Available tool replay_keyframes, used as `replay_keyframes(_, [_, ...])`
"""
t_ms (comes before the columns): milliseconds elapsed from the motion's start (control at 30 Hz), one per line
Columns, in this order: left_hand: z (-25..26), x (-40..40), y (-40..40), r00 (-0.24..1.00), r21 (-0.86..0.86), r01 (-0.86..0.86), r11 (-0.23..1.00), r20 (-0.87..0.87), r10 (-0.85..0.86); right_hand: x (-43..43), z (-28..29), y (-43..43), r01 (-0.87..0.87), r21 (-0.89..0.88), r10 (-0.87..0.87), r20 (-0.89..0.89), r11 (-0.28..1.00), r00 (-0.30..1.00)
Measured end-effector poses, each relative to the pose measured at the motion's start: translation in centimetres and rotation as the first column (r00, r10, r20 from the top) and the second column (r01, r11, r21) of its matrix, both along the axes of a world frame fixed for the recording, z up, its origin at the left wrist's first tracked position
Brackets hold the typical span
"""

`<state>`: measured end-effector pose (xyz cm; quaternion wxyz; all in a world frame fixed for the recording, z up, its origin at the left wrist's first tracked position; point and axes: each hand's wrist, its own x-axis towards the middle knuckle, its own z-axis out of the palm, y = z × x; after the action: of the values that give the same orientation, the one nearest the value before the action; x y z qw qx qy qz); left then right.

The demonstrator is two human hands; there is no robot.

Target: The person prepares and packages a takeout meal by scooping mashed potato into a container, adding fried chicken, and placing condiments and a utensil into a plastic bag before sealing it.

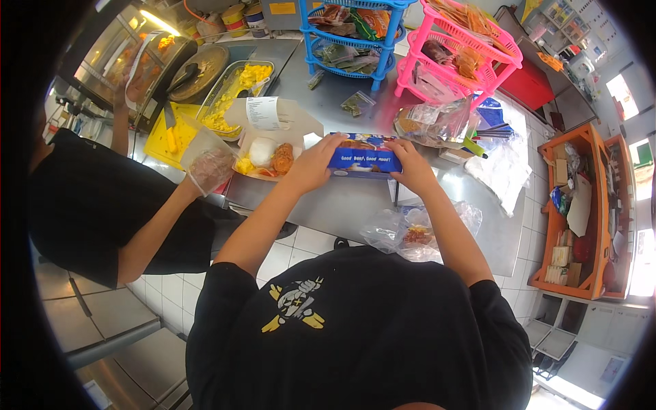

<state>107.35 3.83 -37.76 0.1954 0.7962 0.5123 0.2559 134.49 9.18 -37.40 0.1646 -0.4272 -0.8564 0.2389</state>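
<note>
Between my two hands is a closed blue printed cardboard food box (365, 160) on the steel counter (307, 202). My left hand (320, 163) grips its left end and my right hand (414, 166) its right end. Just left of it lies an open meal box (312, 120) with a receipt (262, 113) on its raised lid; inside are a mound of white rice (262, 152), a piece of fried chicken (282, 159) and yellow egg. A clear plastic bag (387, 228) with reddish food in it lies near the counter's front edge, by my right forearm.
A co-worker's gloved hand (210, 166) is beside the open box. Behind it are a metal tray of scrambled egg (207, 110) and a knife (170, 128) on a yellow cutting board (154, 141). Blue (310, 48) and pink (405, 72) basket racks stand at the back; bagged buns (410, 120) lie right.
</note>
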Motion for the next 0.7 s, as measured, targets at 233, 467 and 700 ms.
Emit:
replay_keyframes(233, [-4.0,0.0,-2.8,0.972,0.17,-0.014,0.985,-0.229,0.053,0.0,-0.9,-1.5,-0.04,0.119,0.039,0.013,0.992,0.999])
replay_keyframes(467, [-3.6,1.2,-1.9,0.939,0.153,-0.117,0.981,-0.304,0.159,-0.3,-1.2,-1.0,-0.034,0.205,0.009,0.123,0.978,0.992])
replay_keyframes(700, [-6.3,2.3,-1.6,0.863,0.38,-0.068,0.922,-0.442,0.246,1.0,-5.1,-2.5,-0.013,0.181,-0.012,0.134,0.983,0.991])
